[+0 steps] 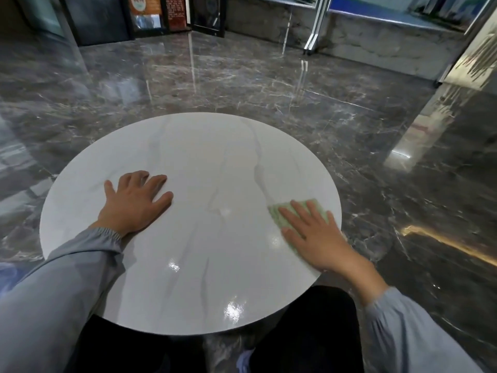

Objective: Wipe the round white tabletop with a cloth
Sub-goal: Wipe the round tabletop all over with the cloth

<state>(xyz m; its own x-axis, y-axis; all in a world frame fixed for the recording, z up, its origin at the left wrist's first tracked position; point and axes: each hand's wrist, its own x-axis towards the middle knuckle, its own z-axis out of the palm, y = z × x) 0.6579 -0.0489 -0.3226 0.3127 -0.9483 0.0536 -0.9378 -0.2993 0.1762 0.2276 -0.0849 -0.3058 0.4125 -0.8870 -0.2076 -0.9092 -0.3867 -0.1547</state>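
The round white tabletop (204, 162) with faint grey veins fills the middle of the head view. My left hand (135, 201) lies flat on its left side, fingers spread, holding nothing. My right hand (316, 235) presses flat on a pale green cloth (279, 218) near the table's right edge. The cloth sticks out past my fingertips and along the thumb side; the rest of it is hidden under my palm.
Glossy dark marble floor (269, 84) surrounds the table. Framed signs and a dark door (172, 14) stand at the back left, a low stone ledge (376, 41) with a metal post at the back right. My dark-trousered legs (317, 332) are under the near edge.
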